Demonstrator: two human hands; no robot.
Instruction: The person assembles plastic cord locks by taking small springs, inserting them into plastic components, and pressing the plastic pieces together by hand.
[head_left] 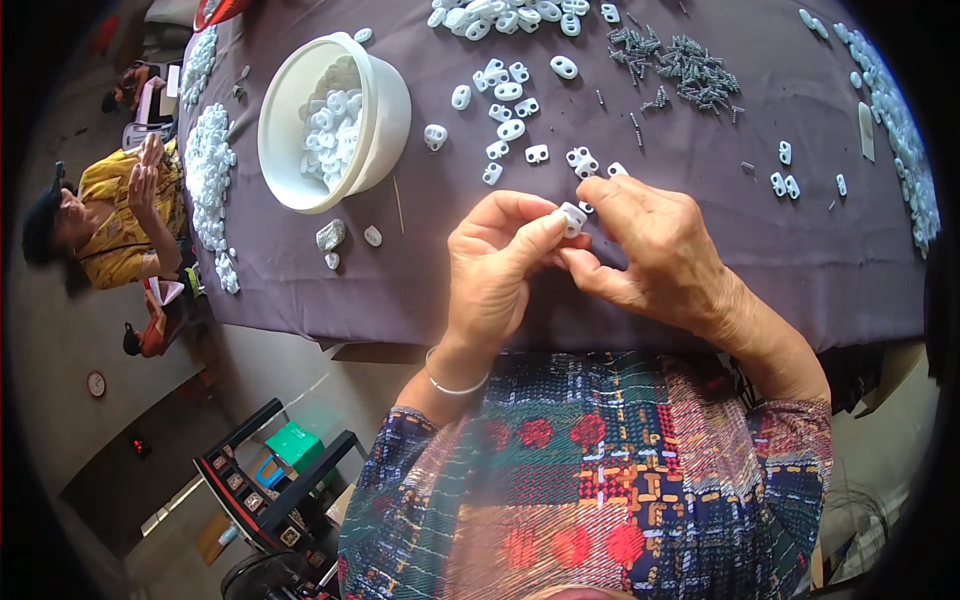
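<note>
— Now, what is held?
— A small white plastic clip (572,217), two-holed, is pinched between the fingertips of the left hand (495,270) and right hand (655,250), fingers closed narrowly on it.
— And placed where?
— At six o'clock from the scattered clips (510,110), above the purple cloth (420,260).

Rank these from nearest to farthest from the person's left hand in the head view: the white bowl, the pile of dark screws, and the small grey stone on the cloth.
Measured from the left hand:
1. Small grey stone, on the cloth just to the hand's left.
2. White bowl, up and to the left, holding white plastic pieces.
3. Pile of dark screws, far up on the right side of the table.
</note>
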